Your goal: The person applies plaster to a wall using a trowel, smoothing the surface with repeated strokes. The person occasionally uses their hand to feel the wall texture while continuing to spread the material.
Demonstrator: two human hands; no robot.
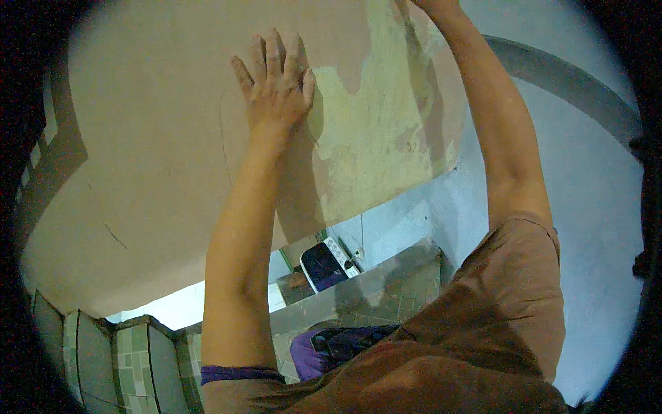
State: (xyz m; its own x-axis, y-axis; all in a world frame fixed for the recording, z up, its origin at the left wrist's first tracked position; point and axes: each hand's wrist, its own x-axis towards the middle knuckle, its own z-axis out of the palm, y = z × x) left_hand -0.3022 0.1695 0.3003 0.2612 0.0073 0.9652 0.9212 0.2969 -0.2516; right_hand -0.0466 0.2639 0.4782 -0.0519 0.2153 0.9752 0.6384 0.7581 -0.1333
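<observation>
My left hand (278,86) lies flat with its fingers spread against a beige wall (158,138). Right of that hand, a patch of pale yellow-green surface (369,145) shows with a ragged edge where the beige coat stops. My right arm (502,124) stretches up along the wall's right side. Only the wrist and part of my right hand (436,5) show at the top edge; its fingers are cut off, so what it holds or touches is hidden.
Tiled stairs (134,359) descend at the lower left. Below the wall's lower edge stands a white machine with a dark lid and knobs (325,265), perhaps a washing machine. A low tiled ledge (386,283) runs beside it. A pale blue wall (586,228) with a grey curved band (565,72) rises at right.
</observation>
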